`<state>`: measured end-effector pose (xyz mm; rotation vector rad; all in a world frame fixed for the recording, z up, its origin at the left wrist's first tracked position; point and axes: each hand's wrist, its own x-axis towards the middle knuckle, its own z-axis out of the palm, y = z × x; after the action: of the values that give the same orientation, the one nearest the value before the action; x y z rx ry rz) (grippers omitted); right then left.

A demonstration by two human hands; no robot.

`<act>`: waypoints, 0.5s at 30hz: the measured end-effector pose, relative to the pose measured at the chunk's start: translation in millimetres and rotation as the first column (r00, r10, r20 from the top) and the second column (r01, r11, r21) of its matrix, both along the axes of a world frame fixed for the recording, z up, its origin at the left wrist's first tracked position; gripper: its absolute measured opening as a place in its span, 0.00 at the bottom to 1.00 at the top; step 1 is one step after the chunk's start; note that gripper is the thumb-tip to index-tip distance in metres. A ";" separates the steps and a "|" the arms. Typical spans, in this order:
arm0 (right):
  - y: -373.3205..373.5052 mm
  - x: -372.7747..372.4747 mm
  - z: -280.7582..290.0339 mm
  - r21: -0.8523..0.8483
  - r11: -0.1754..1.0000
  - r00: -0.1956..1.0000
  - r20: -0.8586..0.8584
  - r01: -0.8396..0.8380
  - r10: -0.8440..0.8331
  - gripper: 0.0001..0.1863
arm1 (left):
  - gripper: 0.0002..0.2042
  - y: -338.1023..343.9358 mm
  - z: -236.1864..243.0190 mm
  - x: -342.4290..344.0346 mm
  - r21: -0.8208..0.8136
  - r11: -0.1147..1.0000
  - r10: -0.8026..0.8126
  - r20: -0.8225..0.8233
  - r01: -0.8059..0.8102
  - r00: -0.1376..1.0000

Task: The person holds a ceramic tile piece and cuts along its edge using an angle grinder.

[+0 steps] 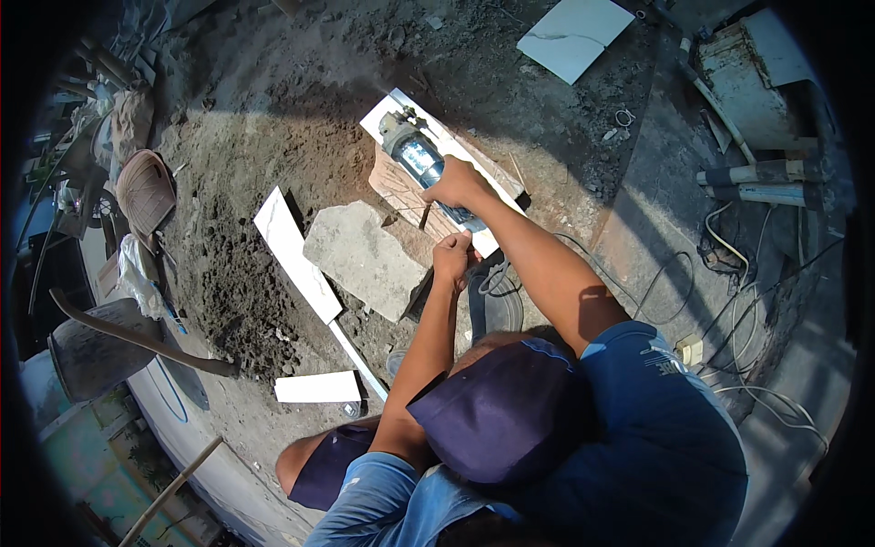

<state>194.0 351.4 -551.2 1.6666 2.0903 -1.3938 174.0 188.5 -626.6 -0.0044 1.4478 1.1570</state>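
Grips a grinder (421,159) in the right hand (458,185), with fingers and thumb wrapped round the rear of its body. Holds it lengthwise over a white tile (485,241), with the metal head near the tile's far left corner. Has the left hand (451,259) partly closed at the tile's near left corner, touching the edge there. Cannot tell whether pinching that edge or only resting against it, with some of the fingers hidden.

Has the tile laid on a brown board (398,187), visible past the tile's left edge. Has a rough stone slab (365,258) just beside the board's near left edge, and a long tile strip (296,253) aslant on the ground along the slab's left edge. Has a small tile piece (316,387) on the ground nearer the left knee, and a larger tile sheet (576,40) well apart toward the ground's far right.

Wears a purple cap (506,410) and a blue shirt (652,424), leaning over the work. Has loose cables (746,387) at the ground's right side, and a tilted bucket (100,351) near its left edge.
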 end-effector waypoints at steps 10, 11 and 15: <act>-5.6 5.1 -0.5 0.057 0.998 0.999 -0.022 0.037 -0.036 0.41 | 0.11 -0.4 -3.4 -0.8 -0.003 1.000 -0.024 -0.015 0.024 1.000; -5.5 5.9 -1.6 0.063 0.997 0.999 -0.020 0.040 -0.038 0.41 | 0.11 0.0 -2.8 -0.3 -0.003 1.000 -0.026 -0.014 0.026 1.000; -5.7 5.8 6.6 0.007 1.000 1.000 -0.005 0.002 -0.002 0.43 | 0.11 -1.1 -2.1 -2.9 0.001 1.000 -0.021 -0.004 0.021 1.000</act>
<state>199.7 345.7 -544.6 1.6699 2.0996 -1.3945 171.1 187.4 -628.7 0.0137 1.4474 1.1414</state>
